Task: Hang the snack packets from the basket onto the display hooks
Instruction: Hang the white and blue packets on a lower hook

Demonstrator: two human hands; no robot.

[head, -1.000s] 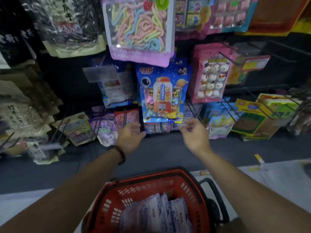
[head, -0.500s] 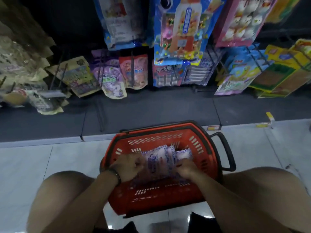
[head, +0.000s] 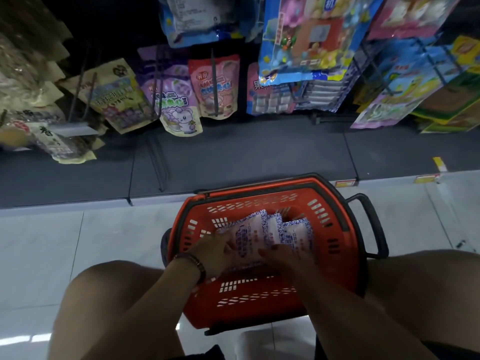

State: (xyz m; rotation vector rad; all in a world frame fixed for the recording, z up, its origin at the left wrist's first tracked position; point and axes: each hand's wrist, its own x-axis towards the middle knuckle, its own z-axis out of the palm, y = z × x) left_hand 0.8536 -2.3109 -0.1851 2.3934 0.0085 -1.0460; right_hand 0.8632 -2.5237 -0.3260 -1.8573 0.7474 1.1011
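A red plastic shopping basket (head: 259, 201) with black handles stands on the pale tiled floor (head: 78, 242), in the middle of the scene between the person's bare knees. Inside it lies a loose stack of flat white snack packets (head: 262, 228) printed in blue-purple. They fan out toward the far wall of the basket.

Both hands are down in the basket at the near end of the stack. The left hand (head: 215, 253), with a dark beaded band (head: 194, 262) on its wrist, has its fingers curled onto the left edge of the snack packets and grips them there. The right hand (head: 283, 255) rests on top of the packets just to the right, fingers bent and pointing left. Blur hides whether it pinches a packet or only presses on it.

Beyond the basket runs a dark grey base shelf (head: 246, 152). Above it, black wire display hooks (head: 213, 74) carry hanging goods: a purple pouch with a cartoon animal (head: 176, 105), a pink pouch (head: 220, 87) beside it, and large blue packs (head: 306, 37) further right.
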